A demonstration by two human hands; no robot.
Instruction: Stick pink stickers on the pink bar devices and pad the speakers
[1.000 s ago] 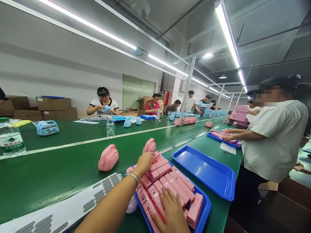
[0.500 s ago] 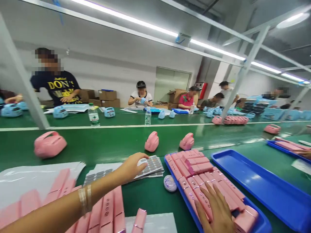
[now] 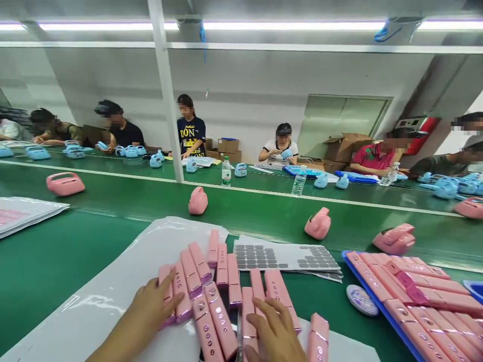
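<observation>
Several long pink plastic casings [image 3: 221, 322] with printed buttons and shiny purple-pink bands lie in uneven rows on a white sheet [image 3: 109, 296]. My left hand [image 3: 145, 309] rests against the casings on the left edge of this group, its index finger and thumb apart. On the right side, my right hand [image 3: 277, 327] lies over other casings with its fingers spread across them; its lower part is cut off by the frame. One separate casing [image 3: 318, 337] lies just right of that hand. Behind the group are sticker sheets [image 3: 260, 256] with grey labels.
A blue tray [image 3: 381, 311] full of pink casings stands at the right, with a round tin [image 3: 362, 300] beside it. Pink handled housings [image 3: 198, 201] sit on the green belt [image 3: 256, 208]. Across it, several people work with blue housings [image 3: 191, 165] and water bottles [image 3: 226, 173].
The view has swung left. My left hand has left the sticker sheets for the casings on the white sheet. My right hand has moved from the tray to the same group.
</observation>
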